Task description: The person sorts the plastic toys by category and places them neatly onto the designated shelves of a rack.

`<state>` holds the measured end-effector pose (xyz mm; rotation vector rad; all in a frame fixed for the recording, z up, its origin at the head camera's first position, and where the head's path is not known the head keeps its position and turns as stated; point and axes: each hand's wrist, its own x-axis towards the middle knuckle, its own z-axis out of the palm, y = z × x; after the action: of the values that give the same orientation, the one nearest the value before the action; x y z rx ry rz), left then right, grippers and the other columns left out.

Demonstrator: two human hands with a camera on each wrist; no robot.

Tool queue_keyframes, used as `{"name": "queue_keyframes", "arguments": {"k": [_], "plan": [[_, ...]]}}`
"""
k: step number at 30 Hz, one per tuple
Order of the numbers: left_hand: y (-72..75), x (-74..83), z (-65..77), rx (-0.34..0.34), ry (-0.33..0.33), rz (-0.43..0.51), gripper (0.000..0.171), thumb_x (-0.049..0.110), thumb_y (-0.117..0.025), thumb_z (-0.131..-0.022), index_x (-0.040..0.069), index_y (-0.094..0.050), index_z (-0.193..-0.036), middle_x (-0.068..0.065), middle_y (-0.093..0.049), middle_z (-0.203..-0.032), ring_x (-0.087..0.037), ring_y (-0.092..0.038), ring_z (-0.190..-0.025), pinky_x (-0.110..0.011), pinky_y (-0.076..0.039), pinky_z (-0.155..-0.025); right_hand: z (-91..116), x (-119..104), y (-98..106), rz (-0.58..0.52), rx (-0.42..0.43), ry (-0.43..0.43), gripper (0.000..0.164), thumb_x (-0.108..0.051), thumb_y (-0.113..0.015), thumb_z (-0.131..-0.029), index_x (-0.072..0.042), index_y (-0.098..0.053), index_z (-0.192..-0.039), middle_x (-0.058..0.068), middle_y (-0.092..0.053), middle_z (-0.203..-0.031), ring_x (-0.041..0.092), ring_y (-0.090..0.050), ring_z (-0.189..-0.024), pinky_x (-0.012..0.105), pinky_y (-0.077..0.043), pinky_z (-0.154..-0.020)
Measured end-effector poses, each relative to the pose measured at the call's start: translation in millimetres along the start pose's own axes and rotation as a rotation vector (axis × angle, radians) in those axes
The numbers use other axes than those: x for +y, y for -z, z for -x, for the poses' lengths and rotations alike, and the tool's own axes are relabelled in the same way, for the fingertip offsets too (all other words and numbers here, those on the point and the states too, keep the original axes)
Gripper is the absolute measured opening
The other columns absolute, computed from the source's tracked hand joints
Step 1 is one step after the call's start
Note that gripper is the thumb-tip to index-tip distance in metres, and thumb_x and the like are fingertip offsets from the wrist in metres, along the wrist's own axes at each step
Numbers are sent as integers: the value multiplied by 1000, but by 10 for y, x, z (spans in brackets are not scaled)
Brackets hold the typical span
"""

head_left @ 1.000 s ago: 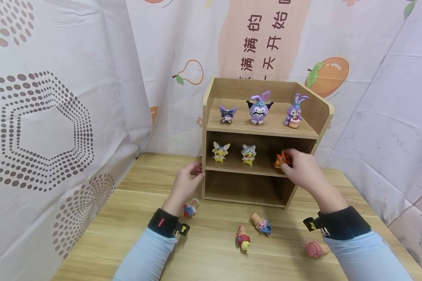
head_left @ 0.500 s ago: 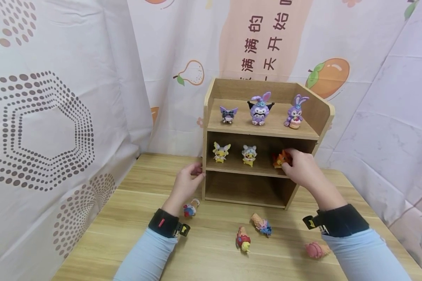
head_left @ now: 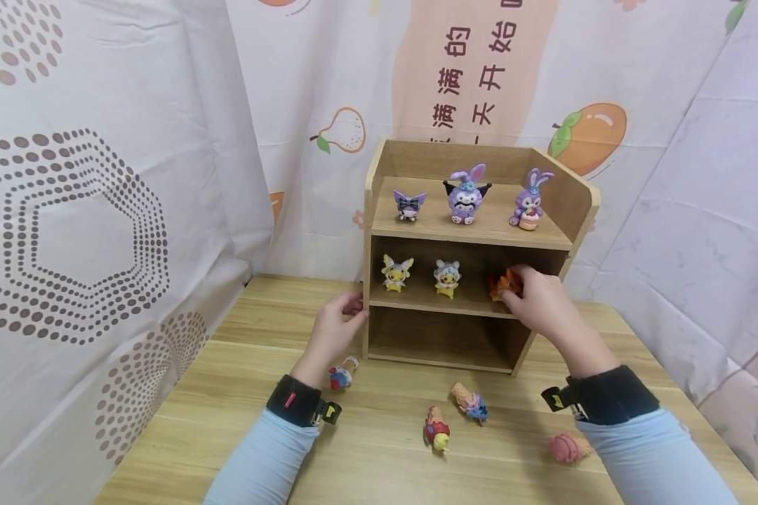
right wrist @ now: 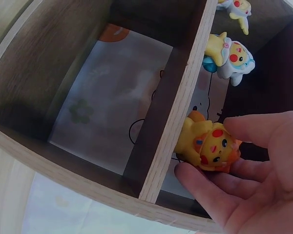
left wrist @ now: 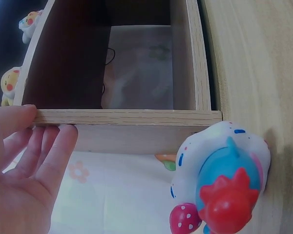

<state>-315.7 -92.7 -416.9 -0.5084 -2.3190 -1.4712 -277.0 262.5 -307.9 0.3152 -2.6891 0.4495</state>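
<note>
My right hand [head_left: 539,299] reaches into the middle tier of the small wooden shelf [head_left: 467,242], at its right end. Its thumb and fingers are around an orange and yellow figurine [right wrist: 205,146] that stands on the board; the head view shows only the figurine's orange part. My left hand [head_left: 336,327] holds the shelf's left side panel [left wrist: 132,117], thumb at the front edge and fingers along the outer face. Two yellow figurines in pale hoods, one with long ears [head_left: 394,273] and one with round ears [head_left: 446,278], stand in the same tier.
Three purple figurines [head_left: 464,200] stand on the top tier. On the wooden table [head_left: 240,393] lie an ice-cream figurine with a blue and red top [left wrist: 229,180], a red and yellow one [head_left: 436,429], a pink and blue one [head_left: 469,403] and a pink one [head_left: 568,447].
My right hand has shifted slightly with the orange and yellow figurine, which now sits a little further left and deeper in the tier. My left hand stays on the side panel.
</note>
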Motion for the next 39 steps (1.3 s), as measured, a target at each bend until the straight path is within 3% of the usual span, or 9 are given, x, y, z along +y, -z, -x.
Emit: {"name": "queue_keyframes", "arguments": {"k": [16, 39], "plan": [[-2, 13, 3, 0, -2, 11, 30, 10, -69, -87, 5, -62, -116, -1, -63, -97, -11, -58, -89, -31, -54, -82, 17, -3, 29, 9, 3, -9, 39, -19, -62, -87, 9, -54, -113, 20, -61, -85, 32, -54, -70, 49, -50, -63], [10, 12, 8, 2, -20, 4, 30, 10, -70, -87, 5, -62, -116, 0, -64, -97, -11, -58, -89, -32, -54, -81, 15, -29, 34, 20, 10, -30, 43, -23, -66, -87, 8, -53, -115, 22, -62, -88, 35, -57, -75, 53, -50, -68]]}}
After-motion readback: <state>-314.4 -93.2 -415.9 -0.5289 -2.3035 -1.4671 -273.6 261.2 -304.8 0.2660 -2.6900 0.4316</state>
